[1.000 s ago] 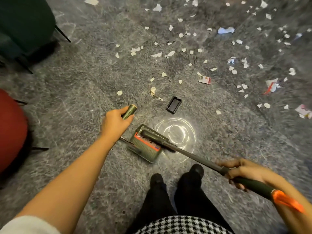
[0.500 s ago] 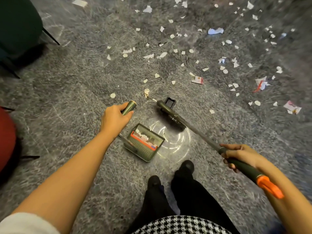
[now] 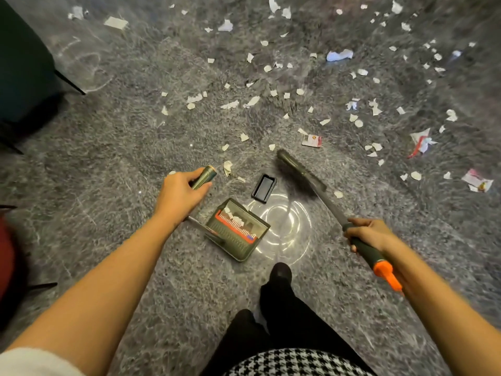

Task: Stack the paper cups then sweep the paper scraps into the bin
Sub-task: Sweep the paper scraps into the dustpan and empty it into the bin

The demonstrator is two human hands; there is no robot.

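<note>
My left hand grips the top of the long dustpan handle. The green dustpan stands on the grey floor below it, with several paper scraps and an orange comb edge inside. My right hand grips the broom's dark handle just above its orange end. The broom head is out on the floor beyond the dustpan, to its right. White paper scraps lie scattered over the floor ahead, with a blue-white crumple and a red-white wrapper. No paper cups are in view.
A small black rectangular tray lies between the dustpan and the broom head. A dark green chair stands at the upper left and a red seat at the left edge. My black shoes stand behind the dustpan.
The broom head has left the dustpan mouth and swung outward and to the right, past the black tray. Scraps now lie in the dustpan. My left hand has stayed on the dustpan handle.
</note>
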